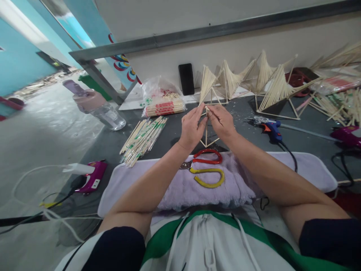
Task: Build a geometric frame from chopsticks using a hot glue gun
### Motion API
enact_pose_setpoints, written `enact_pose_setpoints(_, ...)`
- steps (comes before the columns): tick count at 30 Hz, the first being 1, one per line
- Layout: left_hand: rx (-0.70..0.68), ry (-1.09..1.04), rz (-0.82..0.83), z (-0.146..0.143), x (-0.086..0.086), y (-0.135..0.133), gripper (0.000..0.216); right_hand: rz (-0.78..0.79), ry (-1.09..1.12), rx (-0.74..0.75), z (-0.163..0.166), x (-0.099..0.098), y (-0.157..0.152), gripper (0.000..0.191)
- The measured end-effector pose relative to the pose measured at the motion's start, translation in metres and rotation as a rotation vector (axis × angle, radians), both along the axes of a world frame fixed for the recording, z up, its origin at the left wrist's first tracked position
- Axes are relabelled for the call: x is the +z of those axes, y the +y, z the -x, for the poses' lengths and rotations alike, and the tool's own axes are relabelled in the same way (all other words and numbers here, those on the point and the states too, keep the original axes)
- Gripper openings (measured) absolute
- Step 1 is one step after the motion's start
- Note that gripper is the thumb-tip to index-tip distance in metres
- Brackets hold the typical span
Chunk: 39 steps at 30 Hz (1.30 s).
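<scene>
My left hand (pixel 192 127) and my right hand (pixel 220 121) meet over a small frame of thin wooden sticks (pixel 206 139), fingertips pinched together at its top joint. The frame's lower corner shows below my hands; the rest of it is partly hidden by them. Just nearer to me, scissors (pixel 208 171) with one red and one yellow handle lie on a lilac towel (pixel 180 192). To the right rests a blue hot glue gun (pixel 272 130) with an orange trigger, a long clear stick behind it.
Wrapped chopsticks (pixel 145 139) and a bagged bundle (pixel 165 108) lie left. A bottle (pixel 96 107) stands at the table's left edge. A phone (pixel 186 79) leans on the wall beside fan-shaped stick models (pixel 231 81). A magenta power strip (pixel 91 178) and cords are at left.
</scene>
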<state>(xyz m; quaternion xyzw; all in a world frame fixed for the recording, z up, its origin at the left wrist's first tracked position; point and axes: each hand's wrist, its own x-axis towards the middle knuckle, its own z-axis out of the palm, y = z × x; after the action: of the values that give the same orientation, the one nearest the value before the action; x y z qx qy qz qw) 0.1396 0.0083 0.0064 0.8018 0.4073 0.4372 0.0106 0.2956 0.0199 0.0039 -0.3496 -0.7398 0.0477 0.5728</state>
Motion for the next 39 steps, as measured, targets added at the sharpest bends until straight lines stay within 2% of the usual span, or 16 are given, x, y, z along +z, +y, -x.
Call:
enact_pose_setpoints(14, 0.106, -0.01, -0.029, -0.0068, 0.0024, -0.005, 0.042, 0.049, 0.119, 0.032, 0.002, -0.0067, 0.0031, 0.032)
enact_pose_setpoints(27, 0.1, 0.02, -0.1, -0.0054, 0.0021, -0.0042, 0.04, 0.061, 0.134, 0.034, 0.0034, -0.0027, 0.0028, 0.027)
enact_pose_setpoints(39, 0.081, -0.004, -0.063, -0.005, 0.0032, -0.0041, 0.04, 0.093, 0.167, 0.02, 0.0033, -0.0036, 0.0087, 0.015)
